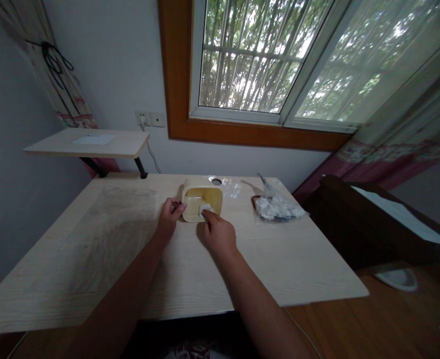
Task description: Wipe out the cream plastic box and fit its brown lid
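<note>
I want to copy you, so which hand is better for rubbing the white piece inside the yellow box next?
Right, I think. The right hand already has its fingers on the white piece in the opening of the yellow box. The left hand is at the box's left side.

1. Bare hands: two, one left hand (169,217) and one right hand (219,233).
2. Pale yellow, rounded rectangular container (192,199): one.
3. Small, white, soft-looking piece (204,207): one.
4. Clear plastic bag (282,208) with white contents: one; the pieces inside are too jumbled to count.
5. Pale wood-grained counter (272,264): one.
6. Thin transparent sheet (111,229): one.
7. Pale flat raised shelf (59,143): one, with two visible black legs (140,168).
8. White rectangular paper (94,139): one.
9. White square wall sockets (157,119): two.
10. Patterned fabric curtains (410,154): two, one per side.
11. Orange-brown wooden window frame (177,75): one.
</note>
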A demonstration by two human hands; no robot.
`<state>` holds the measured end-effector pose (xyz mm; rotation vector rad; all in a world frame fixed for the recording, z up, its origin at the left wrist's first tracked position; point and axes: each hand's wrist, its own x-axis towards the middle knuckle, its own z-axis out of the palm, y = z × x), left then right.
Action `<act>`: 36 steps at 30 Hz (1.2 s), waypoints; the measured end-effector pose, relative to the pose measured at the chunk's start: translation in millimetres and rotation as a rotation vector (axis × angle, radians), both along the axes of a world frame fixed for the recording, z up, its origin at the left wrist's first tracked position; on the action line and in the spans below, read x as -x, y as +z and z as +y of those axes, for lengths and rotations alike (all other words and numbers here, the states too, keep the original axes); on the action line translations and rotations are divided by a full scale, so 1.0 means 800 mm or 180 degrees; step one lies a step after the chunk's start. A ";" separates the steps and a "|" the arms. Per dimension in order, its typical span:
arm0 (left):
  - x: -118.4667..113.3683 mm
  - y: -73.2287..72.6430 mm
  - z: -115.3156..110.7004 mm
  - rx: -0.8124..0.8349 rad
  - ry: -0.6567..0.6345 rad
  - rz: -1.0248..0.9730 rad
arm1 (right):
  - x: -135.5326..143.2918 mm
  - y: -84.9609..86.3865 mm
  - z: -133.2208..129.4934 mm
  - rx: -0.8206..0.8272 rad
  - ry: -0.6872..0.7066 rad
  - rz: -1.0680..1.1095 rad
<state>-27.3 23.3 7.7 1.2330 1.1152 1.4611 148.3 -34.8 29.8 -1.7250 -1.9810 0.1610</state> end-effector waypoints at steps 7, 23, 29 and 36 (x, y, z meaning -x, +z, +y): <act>0.000 -0.003 0.001 -0.0012 -0.0006 -0.0062 | 0.000 0.001 0.000 0.0044 -0.0019 0.0004; 0.001 0.003 -0.004 0.0007 -0.0057 0.0035 | 0.002 0.001 0.001 -0.0001 0.0002 0.0062; 0.000 -0.004 0.001 0.0076 -0.0169 -0.0260 | 0.001 0.000 0.002 0.0025 0.0030 0.0137; -0.003 0.000 0.002 0.0128 -0.0147 -0.0587 | 0.002 -0.001 0.003 0.0016 0.0035 0.0230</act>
